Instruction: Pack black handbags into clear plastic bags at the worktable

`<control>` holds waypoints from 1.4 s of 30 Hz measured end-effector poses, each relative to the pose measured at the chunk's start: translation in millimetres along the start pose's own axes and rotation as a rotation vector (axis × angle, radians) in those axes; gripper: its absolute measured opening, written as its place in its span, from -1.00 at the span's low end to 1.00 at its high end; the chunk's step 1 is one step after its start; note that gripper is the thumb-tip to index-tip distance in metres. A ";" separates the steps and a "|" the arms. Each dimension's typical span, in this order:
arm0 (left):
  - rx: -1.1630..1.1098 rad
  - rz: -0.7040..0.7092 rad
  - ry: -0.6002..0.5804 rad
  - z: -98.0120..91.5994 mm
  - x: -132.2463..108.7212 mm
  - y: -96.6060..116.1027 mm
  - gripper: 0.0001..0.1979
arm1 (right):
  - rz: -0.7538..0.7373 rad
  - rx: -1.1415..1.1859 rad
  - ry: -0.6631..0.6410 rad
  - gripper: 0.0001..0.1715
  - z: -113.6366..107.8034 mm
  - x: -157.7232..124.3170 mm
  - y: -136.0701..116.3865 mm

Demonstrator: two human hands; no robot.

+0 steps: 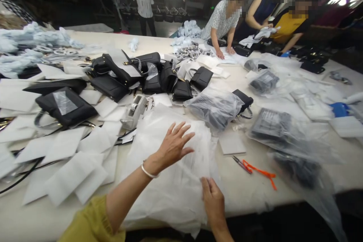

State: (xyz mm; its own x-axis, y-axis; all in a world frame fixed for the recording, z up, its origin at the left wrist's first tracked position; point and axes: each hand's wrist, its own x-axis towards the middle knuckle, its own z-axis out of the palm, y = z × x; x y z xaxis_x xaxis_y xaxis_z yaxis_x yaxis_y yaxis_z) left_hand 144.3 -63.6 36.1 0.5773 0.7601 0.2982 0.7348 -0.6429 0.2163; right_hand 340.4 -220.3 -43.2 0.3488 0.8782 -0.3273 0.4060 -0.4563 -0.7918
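A stack of translucent plastic bags [170, 185] lies flat on the table in front of me. Over its middle is my left hand [175, 144], fingers spread, holding nothing; whether it touches the plastic is unclear. My right hand [213, 198] pinches the right edge of the top plastic bag between thumb and fingers. Beyond the stack, a black handbag [239, 102] sits partly inside a clear bag [217, 107]. A grey tape dispenser [134, 112] stands at the stack's far left corner. Thread snips [242, 164] with an orange cord lie to the right.
White foam sheets [70, 174] are strewn over the left side. Several black handbags [109, 85] are heaped farther back. Bagged handbags [270, 123] lie to the right. Across the table, a person in a patterned top [222, 19] leans over; others stand beside them.
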 end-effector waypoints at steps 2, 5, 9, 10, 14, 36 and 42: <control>0.030 -0.028 -0.132 31.0 -41.1 0.0 -0.30 | -0.001 -0.002 -0.059 -0.36 -9.0 -2.2 6.3; 0.098 -0.094 -0.223 69.7 -88.8 -9.2 -0.18 | 0.028 0.052 -0.023 -0.38 -27.1 8.1 1.7; 0.135 -0.158 -0.176 82.9 -112.9 -14.5 -0.17 | 0.046 0.027 0.023 -0.41 -41.8 57.9 -26.4; 0.138 -0.161 -0.174 81.4 -114.7 -13.8 -0.17 | 0.039 -0.005 -0.009 -0.41 -40.8 73.2 -33.6; 0.116 -0.170 -0.201 75.8 -119.6 -9.1 -0.17 | -0.007 -0.098 -0.157 -0.53 -26.6 123.3 -51.3; 0.015 -0.469 -0.191 88.4 -105.0 35.5 -0.17 | -1.306 -0.646 -0.227 -0.34 23.3 112.0 -108.0; 0.062 -0.530 -0.137 120.9 -109.7 38.1 -0.15 | -1.191 -0.785 -0.244 -0.24 56.7 147.7 -34.8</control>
State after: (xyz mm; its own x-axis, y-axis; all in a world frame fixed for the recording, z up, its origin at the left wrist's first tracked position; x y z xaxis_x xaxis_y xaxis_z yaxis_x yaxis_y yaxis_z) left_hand 152.0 -160.1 -100.8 0.1606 0.9862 0.0391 0.9546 -0.1653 0.2477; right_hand 329.9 -66.5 -93.2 -0.6381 0.7510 0.1700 0.7250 0.6603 -0.1958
